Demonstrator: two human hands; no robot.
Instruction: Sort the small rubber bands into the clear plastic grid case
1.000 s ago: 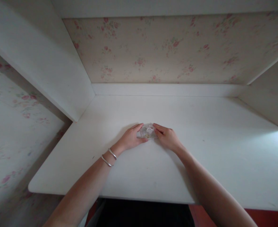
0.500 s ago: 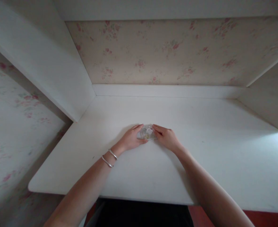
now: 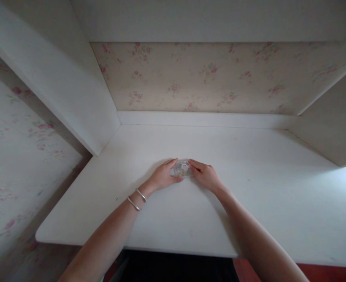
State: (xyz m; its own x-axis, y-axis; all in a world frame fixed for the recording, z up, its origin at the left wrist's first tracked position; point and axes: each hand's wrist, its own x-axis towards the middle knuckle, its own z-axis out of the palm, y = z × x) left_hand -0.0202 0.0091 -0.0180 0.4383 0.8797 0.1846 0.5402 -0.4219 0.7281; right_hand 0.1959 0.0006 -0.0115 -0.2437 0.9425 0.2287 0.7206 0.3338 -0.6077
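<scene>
A small clear plastic case (image 3: 182,169) with pale contents rests on the white desk, between my two hands. My left hand (image 3: 163,174) grips its left end, the thumb along the near edge and the fingers at the far edge. Two silver bangles (image 3: 136,199) circle that wrist. At the case's right end is my right hand (image 3: 204,175), its thumb and fingers drawn together on the corner. What the case contains is too small to make out.
The white desk (image 3: 178,219) has a raised back strip (image 3: 208,119) below flowered wallpaper (image 3: 190,82). A white side panel (image 3: 81,105) stands at the left and another panel (image 3: 334,117) at the right. The desk's front left corner is rounded.
The camera view has tilted slightly, so the desk and hands sit a little lower in the picture. Both hands keep their hold on the case, with the right fingers shifted slightly.
</scene>
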